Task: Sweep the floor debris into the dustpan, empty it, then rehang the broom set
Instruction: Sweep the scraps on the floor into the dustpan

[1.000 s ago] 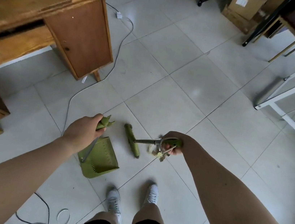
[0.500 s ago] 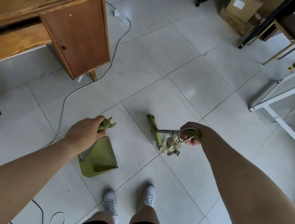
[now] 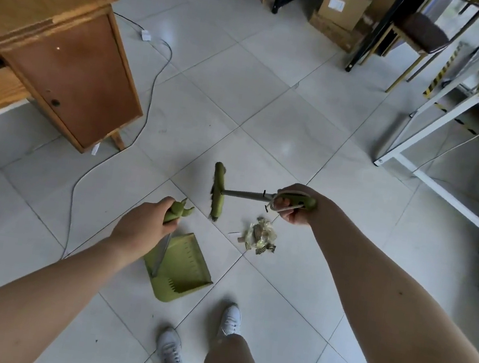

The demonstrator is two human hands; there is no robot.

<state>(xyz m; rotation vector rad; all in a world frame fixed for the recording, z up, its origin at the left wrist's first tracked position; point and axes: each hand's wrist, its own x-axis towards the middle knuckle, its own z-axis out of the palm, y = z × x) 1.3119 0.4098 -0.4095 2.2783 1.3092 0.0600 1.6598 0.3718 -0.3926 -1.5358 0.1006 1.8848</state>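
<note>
The green metal-handled broom (image 3: pixel 217 196) had swung off the crumpled debris (image 3: pixel 259 237) beneath the gripping right hand (image 3: pixel 294 208); the left hand (image 3: pixel 146 223) gripped the green plastic dustpan (image 3: pixel 186 263).

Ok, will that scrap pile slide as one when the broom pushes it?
Likely light: the pile looks like crinkled wrappers and small bits, so it should slide easily on the glossy tile. It is loose, with a stray sliver beside it, so a fast push may scatter it.

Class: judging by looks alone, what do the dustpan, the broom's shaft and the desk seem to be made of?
Dustpan: likely matte green plastic, with moulded ridges. Broom shaft: probably metal; thin, grey, faintly shiny. Desk: wood or veneer, brown with visible grain.
</note>
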